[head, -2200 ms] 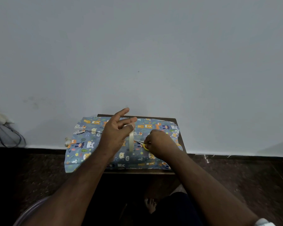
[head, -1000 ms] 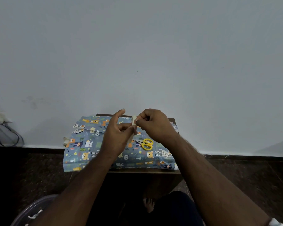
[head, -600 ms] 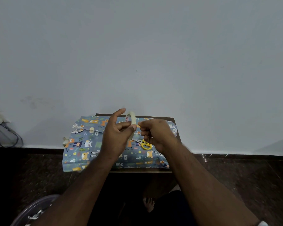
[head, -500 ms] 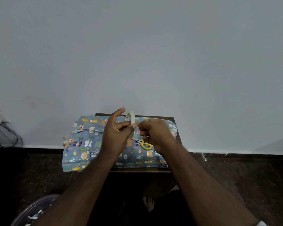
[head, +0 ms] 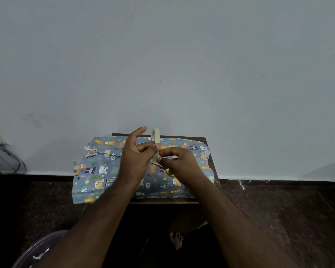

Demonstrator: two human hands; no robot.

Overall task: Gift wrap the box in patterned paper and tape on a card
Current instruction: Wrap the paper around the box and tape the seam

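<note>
One camera sits on the person's head. It looks forward and down. The wall (head: pixel 166 55) fills the top of the frame; the small table (head: pixel 211 141) sits low, near the middle.

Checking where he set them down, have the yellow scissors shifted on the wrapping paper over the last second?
No. The scissors lie at the same spot on the paper, now mostly hidden by the right hand.
</note>
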